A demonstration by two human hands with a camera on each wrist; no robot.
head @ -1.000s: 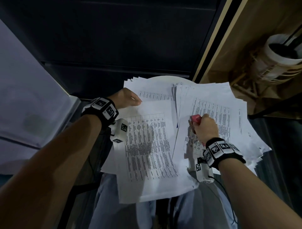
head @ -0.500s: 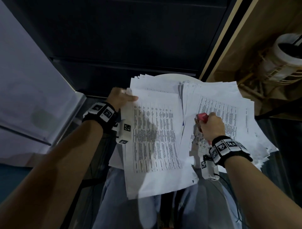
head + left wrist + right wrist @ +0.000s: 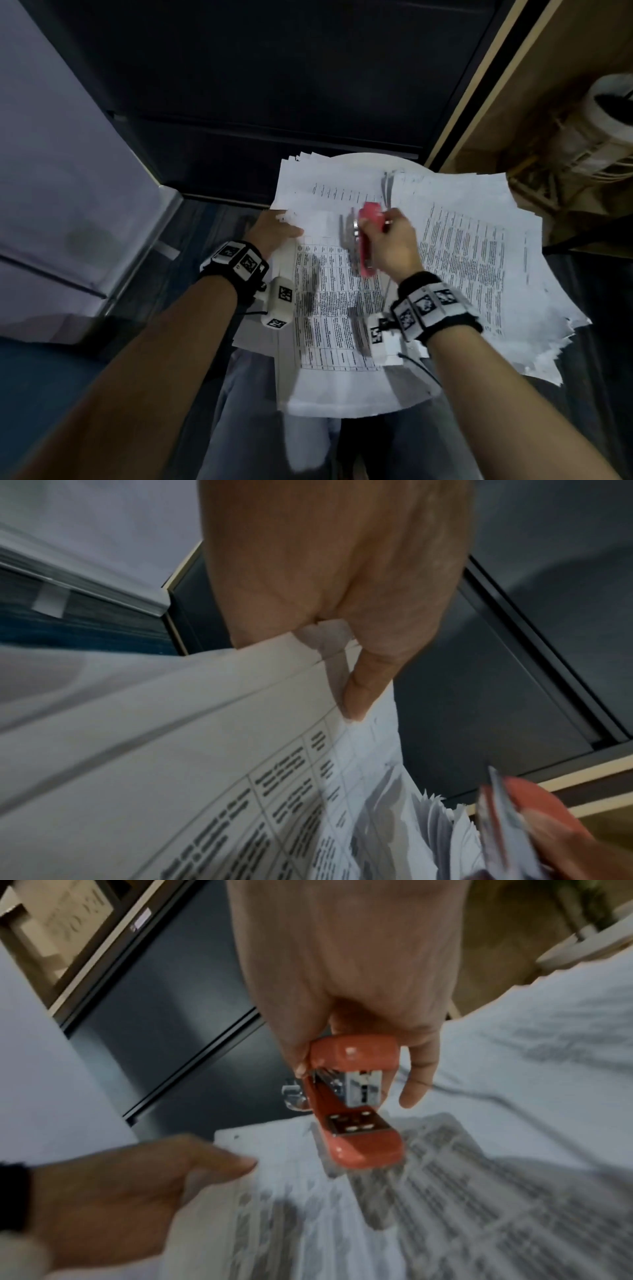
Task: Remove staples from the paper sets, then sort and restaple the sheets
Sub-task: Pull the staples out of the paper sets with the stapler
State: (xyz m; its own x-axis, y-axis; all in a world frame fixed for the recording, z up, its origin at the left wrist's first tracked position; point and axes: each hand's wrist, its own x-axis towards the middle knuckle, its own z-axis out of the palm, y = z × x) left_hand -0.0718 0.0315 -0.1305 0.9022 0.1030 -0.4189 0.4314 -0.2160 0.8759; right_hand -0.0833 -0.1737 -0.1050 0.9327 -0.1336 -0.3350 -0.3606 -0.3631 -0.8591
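The person sits with a small round white table (image 3: 359, 161) over their knees, heaped with printed sheets. The right hand (image 3: 390, 246) is wrapped around a red stapler (image 3: 368, 236), fingers curled over its top and thumb along the side, and holds it in the air above the papers with its mouth gaping; from the right wrist camera the metal anvil plate and the staple magazine show with a clear gap between them, nothing in it. The stapler points toward twelve o'clock, just right of the left hand.

The left hand (image 3: 274, 231) pinches the top left corner of a set of table-printed sheets (image 3: 329, 308), thumb (image 3: 359, 693) on top and fingers tucked under, at about ten o'clock from the stapler. That set lies toward six o'clock, hanging over the table's near edge above the lap.

At three o'clock sprawls a ragged fanned pile of loose pages (image 3: 479, 257), and more sheets (image 3: 329, 178) peek out at twelve o'clock.
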